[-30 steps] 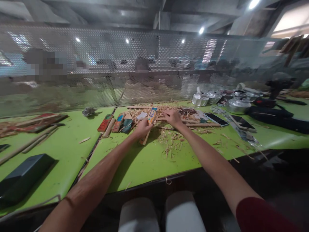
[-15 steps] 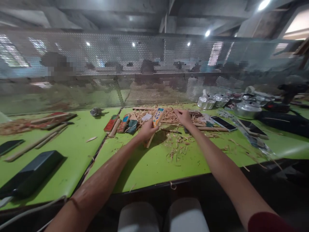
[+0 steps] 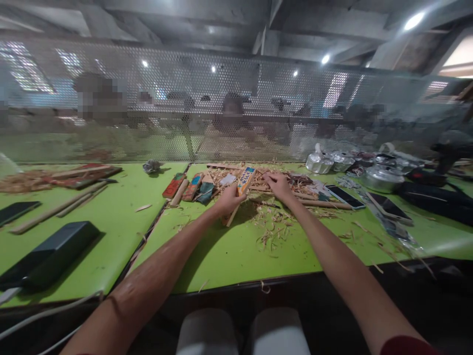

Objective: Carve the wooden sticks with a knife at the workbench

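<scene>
My left hand [image 3: 227, 200] is wrapped round a painted wooden block [image 3: 246, 181], tilted upward, with a yellow, white and blue pattern. A pale wooden edge shows below the hand. To the right, my right hand [image 3: 280, 186] hovers at the heap of wood shavings [image 3: 258, 173], its fingers bent together; what they hold, if anything, is too small to make out. Left of my left hand lie two more painted blocks, one red and green [image 3: 173, 186], one orange and blue [image 3: 192, 187], with a short wooden stick [image 3: 179, 193] between them and a dark green scrap [image 3: 205, 192] alongside.
Loose curls of shavings [image 3: 273, 231] lie on the green tabletop [image 3: 229, 261]. Phones [image 3: 345, 197] and silvery kettle-like vessels [image 3: 384, 177] stand at right. A dark box [image 3: 51, 256] and long sticks [image 3: 59, 207] lie left. Behind a perforated screen [image 3: 207, 133] people sit.
My right hand has lowered slightly, its fingers still drawn together. My left hand keeps its grip on the painted block. The camera view has shifted a little.
</scene>
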Tool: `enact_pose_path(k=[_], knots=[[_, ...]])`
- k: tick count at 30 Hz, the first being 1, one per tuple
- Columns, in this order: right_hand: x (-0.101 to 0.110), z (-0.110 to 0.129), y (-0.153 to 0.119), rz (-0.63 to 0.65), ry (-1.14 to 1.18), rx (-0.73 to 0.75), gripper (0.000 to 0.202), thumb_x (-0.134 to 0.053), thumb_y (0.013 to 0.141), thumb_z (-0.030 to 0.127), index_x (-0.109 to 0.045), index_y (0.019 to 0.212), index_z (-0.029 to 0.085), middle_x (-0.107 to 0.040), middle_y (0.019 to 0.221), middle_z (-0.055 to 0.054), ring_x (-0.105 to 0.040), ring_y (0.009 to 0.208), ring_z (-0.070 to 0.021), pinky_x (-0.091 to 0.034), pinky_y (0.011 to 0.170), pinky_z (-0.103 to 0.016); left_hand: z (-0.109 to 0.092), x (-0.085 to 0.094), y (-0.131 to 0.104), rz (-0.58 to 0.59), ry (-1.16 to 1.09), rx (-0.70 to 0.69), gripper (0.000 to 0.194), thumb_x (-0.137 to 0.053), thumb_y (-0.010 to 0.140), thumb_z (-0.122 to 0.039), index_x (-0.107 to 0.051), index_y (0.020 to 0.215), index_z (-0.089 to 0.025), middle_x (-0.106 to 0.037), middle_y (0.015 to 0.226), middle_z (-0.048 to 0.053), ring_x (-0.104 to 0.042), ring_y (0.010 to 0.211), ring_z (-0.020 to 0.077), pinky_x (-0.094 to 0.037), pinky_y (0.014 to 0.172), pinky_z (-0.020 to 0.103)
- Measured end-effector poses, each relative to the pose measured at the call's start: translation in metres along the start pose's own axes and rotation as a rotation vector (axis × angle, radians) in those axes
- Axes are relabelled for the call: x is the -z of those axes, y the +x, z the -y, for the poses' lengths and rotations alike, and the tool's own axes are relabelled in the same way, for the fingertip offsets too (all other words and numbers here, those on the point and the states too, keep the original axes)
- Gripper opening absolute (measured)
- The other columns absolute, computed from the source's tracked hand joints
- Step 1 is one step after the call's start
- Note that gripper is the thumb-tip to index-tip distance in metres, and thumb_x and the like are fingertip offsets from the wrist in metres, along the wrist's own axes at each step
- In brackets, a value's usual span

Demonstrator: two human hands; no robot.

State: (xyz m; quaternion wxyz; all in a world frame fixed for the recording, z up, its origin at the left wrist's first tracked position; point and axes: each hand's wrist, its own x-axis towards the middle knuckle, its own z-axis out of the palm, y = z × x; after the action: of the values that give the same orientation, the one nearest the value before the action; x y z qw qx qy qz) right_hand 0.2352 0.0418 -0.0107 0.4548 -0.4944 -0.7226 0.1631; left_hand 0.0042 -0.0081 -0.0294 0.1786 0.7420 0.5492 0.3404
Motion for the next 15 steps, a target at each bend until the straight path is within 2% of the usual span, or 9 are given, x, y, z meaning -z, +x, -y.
enact_pose_path(k=[2, 4, 8, 11, 15], knots=[[-0.0014, 0.0022, -0.0006, -0.001, 0.044, 0.009, 0.021, -0.065, 0.091, 0.035, -0.08, 0.089, 0.022, -0.078, 0.098, -0.008, -0.071, 0.096, -0.0245, -0.055, 0.089, -0.036, 0.0005, -0.0003, 0.0, -0.005, 0.003, 0.0, 0.028, -0.064, 0.09, -0.035, -0.042, 0.076, -0.024, -0.051, 0.072, -0.001, -0.049, 0.068, 0.0173, -0.032, 0.061, 0.03], [-0.0025, 0.0041, -0.0012, -0.015, 0.127, -0.013, 0.02, -0.067, 0.088, 0.036, -0.078, 0.092, 0.019, -0.076, 0.091, -0.008, -0.068, 0.086, -0.0218, -0.054, 0.08, -0.032, 0.0013, -0.0009, 0.0002, -0.012, -0.003, 0.0, 0.028, -0.064, 0.089, -0.035, -0.042, 0.075, -0.024, -0.051, 0.072, -0.001, -0.049, 0.068, 0.0171, -0.032, 0.061, 0.03], [-0.0031, 0.0071, -0.0024, 0.026, 0.414, -0.165, 0.023, -0.07, 0.084, 0.032, -0.068, 0.098, 0.015, -0.06, 0.068, 0.001, -0.046, 0.054, -0.0106, -0.039, 0.053, -0.024, 0.003, -0.0019, 0.0009, -0.023, 0.004, 0.007, 0.028, -0.064, 0.088, -0.035, -0.042, 0.075, -0.024, -0.051, 0.073, -0.001, -0.048, 0.069, 0.0169, -0.031, 0.061, 0.029], [-0.0029, 0.0083, -0.0025, 0.054, 0.523, -0.235, 0.019, -0.071, 0.081, 0.025, -0.06, 0.094, 0.017, -0.054, 0.066, 0.005, -0.044, 0.051, -0.0082, -0.033, 0.05, -0.021, 0.0033, -0.0016, 0.001, -0.013, 0.018, 0.022, 0.028, -0.063, 0.088, -0.037, -0.042, 0.076, -0.024, -0.052, 0.073, -0.001, -0.049, 0.069, 0.0168, -0.031, 0.061, 0.029], [-0.0036, 0.0082, -0.0016, 0.035, 0.47, -0.283, 0.012, -0.066, 0.085, 0.016, -0.054, 0.087, 0.019, -0.06, 0.068, 0.003, -0.048, 0.053, -0.009, -0.035, 0.05, -0.02, 0.0024, 0.0001, -0.0002, -0.009, -0.014, 0.029, 0.029, -0.065, 0.087, -0.036, -0.042, 0.074, -0.024, -0.053, 0.071, -0.001, -0.048, 0.067, 0.0161, -0.032, 0.059, 0.029]])
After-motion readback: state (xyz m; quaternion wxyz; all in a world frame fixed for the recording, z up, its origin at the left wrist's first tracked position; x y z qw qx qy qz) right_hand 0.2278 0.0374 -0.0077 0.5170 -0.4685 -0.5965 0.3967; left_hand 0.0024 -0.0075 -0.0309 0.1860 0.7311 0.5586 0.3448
